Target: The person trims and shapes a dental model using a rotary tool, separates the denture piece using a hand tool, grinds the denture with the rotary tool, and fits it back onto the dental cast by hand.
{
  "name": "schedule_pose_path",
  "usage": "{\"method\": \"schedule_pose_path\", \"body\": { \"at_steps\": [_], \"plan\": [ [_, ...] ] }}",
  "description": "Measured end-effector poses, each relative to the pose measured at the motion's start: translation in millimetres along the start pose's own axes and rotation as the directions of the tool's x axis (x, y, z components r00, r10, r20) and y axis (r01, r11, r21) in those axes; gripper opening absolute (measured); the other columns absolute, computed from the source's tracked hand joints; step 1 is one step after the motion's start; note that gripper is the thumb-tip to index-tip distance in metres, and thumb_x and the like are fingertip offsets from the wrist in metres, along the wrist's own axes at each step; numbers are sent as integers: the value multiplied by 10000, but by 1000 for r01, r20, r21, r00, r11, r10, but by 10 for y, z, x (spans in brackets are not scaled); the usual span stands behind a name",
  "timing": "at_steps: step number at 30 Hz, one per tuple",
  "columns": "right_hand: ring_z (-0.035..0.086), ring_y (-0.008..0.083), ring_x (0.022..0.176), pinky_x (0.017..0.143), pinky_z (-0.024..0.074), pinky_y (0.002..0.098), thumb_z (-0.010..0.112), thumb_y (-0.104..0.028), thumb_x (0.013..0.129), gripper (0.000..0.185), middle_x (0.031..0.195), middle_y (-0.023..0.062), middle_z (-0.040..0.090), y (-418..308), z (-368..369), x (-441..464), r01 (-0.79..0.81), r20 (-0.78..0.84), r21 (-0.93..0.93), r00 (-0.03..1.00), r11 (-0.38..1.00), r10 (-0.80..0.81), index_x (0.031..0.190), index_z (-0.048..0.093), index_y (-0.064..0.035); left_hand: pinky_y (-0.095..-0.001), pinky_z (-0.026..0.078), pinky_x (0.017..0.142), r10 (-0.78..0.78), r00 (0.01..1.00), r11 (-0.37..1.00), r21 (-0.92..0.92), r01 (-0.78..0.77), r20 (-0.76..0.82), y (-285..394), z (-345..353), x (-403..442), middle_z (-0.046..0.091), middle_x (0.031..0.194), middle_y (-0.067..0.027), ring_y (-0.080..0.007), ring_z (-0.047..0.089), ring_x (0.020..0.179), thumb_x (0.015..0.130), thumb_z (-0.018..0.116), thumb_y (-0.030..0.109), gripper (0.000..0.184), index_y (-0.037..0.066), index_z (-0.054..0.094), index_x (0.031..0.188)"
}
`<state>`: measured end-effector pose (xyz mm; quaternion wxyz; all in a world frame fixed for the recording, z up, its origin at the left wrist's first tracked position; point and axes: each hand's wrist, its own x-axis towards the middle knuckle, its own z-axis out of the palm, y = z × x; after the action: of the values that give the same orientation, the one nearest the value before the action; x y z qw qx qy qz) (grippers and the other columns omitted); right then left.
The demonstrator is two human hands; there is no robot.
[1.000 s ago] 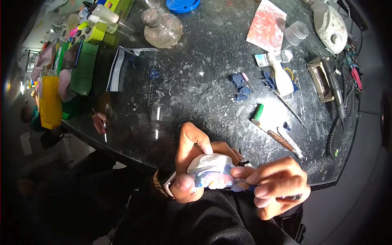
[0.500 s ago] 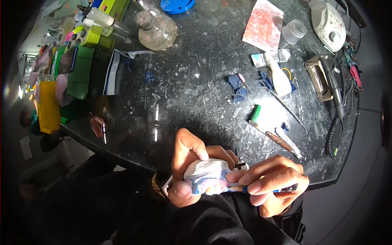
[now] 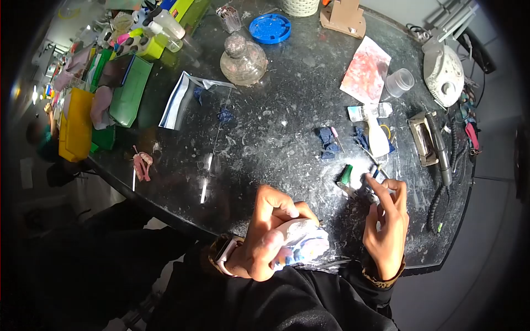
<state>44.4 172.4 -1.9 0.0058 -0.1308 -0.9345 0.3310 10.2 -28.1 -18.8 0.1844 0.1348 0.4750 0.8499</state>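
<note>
- Left hand (image 3: 264, 243) is wrapped round the white cast (image 3: 301, 231), up by the near edge of the surface (image 3: 265, 151).
- Right hand (image 3: 387, 231) is apart from it, fingers bent over by the green cap (image 3: 346, 173); can't tell if they're gripping anything.
- Blue and pink patches are on the cast, so some's done, I'd say.
- They look uneven, but how much is left? Can't tell.

dark speckled tabletop (image 3: 276, 138) | grey floor (image 3: 497, 231) | pale wall (image 3: 397, 11) | bright light patch on tabletop
</note>
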Motion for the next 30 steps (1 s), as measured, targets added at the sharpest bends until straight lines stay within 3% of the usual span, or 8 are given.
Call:
{"method": "schedule_pose_path", "body": {
  "at_steps": [2, 3, 5, 7, 9, 12, 24, 30],
  "plan": [
    [553, 250, 836, 662, 464, 310, 494, 112, 606, 526, 994, 114, 533, -161, -61, -68, 182, -111, 218, 981, 959, -161, 1080, 650, -58, -323, 458, 629, 41, 999, 996, 73, -42, 19, -12, 23, -13, 501, 846, -247, -202, 545, 729, 927, 406, 381, 439, -6, 238, 1049],
    [570, 219, 816, 670, 471, 287, 553, 71, 631, 428, 953, 113, 596, -220, -93, -62, 450, -170, 256, 892, 856, -418, 1027, 674, -35, -318, 455, 627, 61, 998, 994, 86, -63, 24, -21, 37, -22, 502, 846, -242, -192, 538, 723, 931, 402, 373, 432, -9, 240, 1050],
    [616, 202, 781, 686, 507, 284, 798, -145, 613, 407, 947, 95, 638, -387, -79, -117, 540, -138, 430, 831, 724, -538, 982, 683, -20, -309, 451, 623, 95, 995, 989, 113, -100, 43, -36, 60, -34, 503, 846, -231, -173, 524, 711, 938, 395, 358, 418, -15, 244, 1054],
    [623, 188, 779, 647, 527, 270, 798, -152, 606, 427, 950, 81, 637, -421, 55, -142, 639, -245, 363, 767, 678, -593, 986, 678, 1, -304, 449, 613, 54, 997, 987, 151, -61, 52, 25, 78, -38, 519, 859, -248, -170, 527, 705, 937, 385, 364, 421, -17, 251, 1055],
    [630, 181, 760, 603, 531, 246, 758, -98, 617, 391, 917, 84, 638, -377, 74, -131, 675, -264, 310, 738, 669, -621, 983, 678, 12, -309, 450, 614, 20, 996, 990, 136, -31, 83, 49, 72, -42, 525, 840, -254, -178, 529, 686, 936, 374, 350, 405, -18, 251, 1053],
    [639, 173, 729, 556, 533, 222, 713, -62, 604, 378, 855, 88, 639, -371, 85, -156, 698, -294, 250, 715, 671, -635, 971, 680, 25, -435, 512, 663, -43, 999, 975, 217, 35, 33, 101, 124, -24, 540, 725, -337, -321, 603, 655, 876, 356, 339, 365, 10, 264, 1005],
    [640, 104, 625, 435, 478, 163, 690, -41, 574, 355, 747, 78, 658, -329, 173, -145, 725, -379, 146, 669, 673, -639, 925, 696, 12, -424, 524, 550, -69, 995, 968, 236, 83, -69, 36, 132, 50, 498, 613, -278, -329, 584, 536, 804, 372, 273, 383, -62, 238, 933],
    [635, 104, 628, 449, 484, 175, 711, -34, 614, 319, 770, 80, 660, -335, 171, -125, 678, -331, 156, 721, 718, -608, 930, 694, 9, -387, 514, 532, -106, 994, 956, 276, 103, -4, 27, 43, 73, 513, 711, -294, -319, 594, 559, 827, 362, 270, 375, -65, 243, 946]
  ]
}}
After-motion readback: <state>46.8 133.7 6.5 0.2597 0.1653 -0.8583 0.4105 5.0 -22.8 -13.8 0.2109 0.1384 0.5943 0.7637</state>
